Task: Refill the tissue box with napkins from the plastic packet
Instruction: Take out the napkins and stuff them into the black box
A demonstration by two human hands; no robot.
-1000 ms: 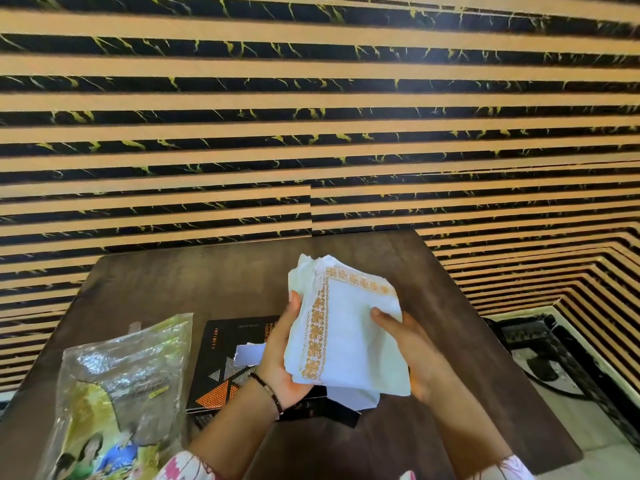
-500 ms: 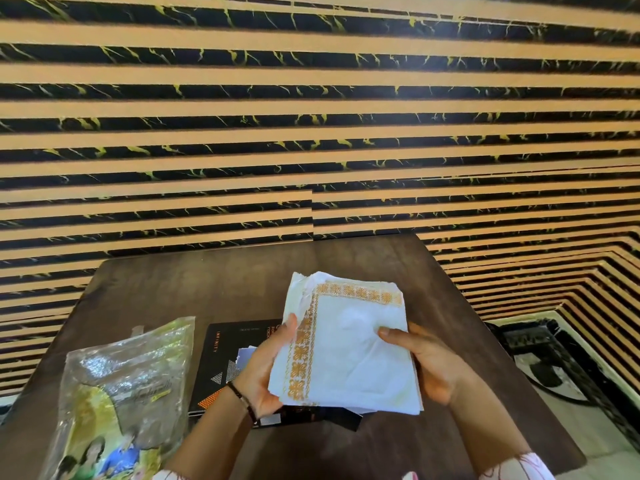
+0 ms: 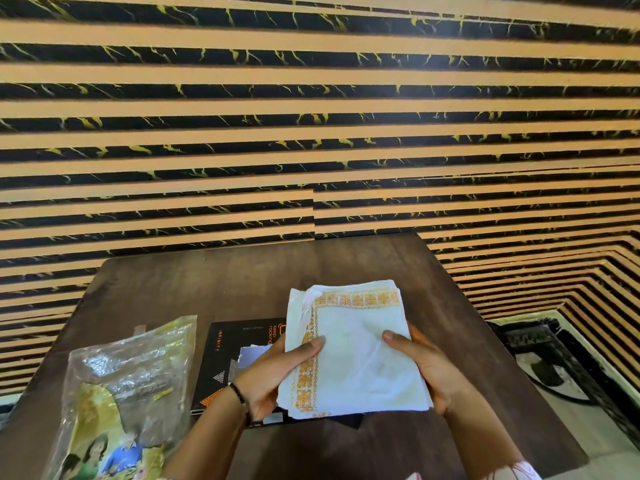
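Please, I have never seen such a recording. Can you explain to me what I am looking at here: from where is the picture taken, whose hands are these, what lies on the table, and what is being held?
There is no machine here. A person wears one wide-angle camera on the head, so you look forward and down at their own two bare hands. That lens also bends the striped wall behind.

The left hand and the right hand together hold a stack of white napkins with an orange patterned border, thumbs on top, one hand on each side.

Below them is a dark wooden table. On it lies a black tissue box, partly hidden behind the hands and napkins. To its left lies the plastic packet, crumpled and see-through, with a printed picture at its near end. How much remains inside it cannot be told.
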